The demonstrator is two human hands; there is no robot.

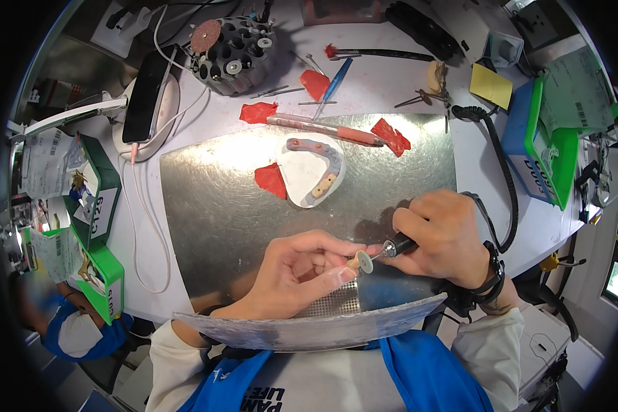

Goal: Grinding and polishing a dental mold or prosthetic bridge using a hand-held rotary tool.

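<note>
Bench: wht worktop [391, 82], w/ shiny metal plate [220, 220] laid on it, glare nr its top corners.
L hand [302, 264]: over plate's near part; thumb + index nearly closed, pinching sm. tan piece [353, 264] btwn tips; other fingers curled.
R hand [439, 233]: fingers wrapped round blk handpiece [402, 243], no gap; blk watch [494, 276] on wrist.
Disc [365, 262]: sm., pale greenish-grey, on thin shaft at handpiece's tip; right by tan piece, can't tell if touching.
Under hands: perforated metal patch [336, 303]; curved grey sheet [309, 328] btwn it & person's torso.
Dental model [301, 172]: on plate, mid-upper part, beyond hands; wht base, pink/grey arch w/ a few tooth-coloured bits.
Red pcs [271, 180]: one beside model, others scattered farther up.
Tools: pinkish pen-like tool [353, 132] above model; blue-handled tool [336, 81] + blk brush [388, 53] w/ red tip farther back.
L side: round grey bit holder [230, 81], phone [145, 99] plugged in on round stand [169, 113], green bins [111, 264]; another person partly seen past them.
R side: coiled blk cord [513, 189], yellow note [491, 85], blue/green bins [559, 168] w/ papers.
</note>
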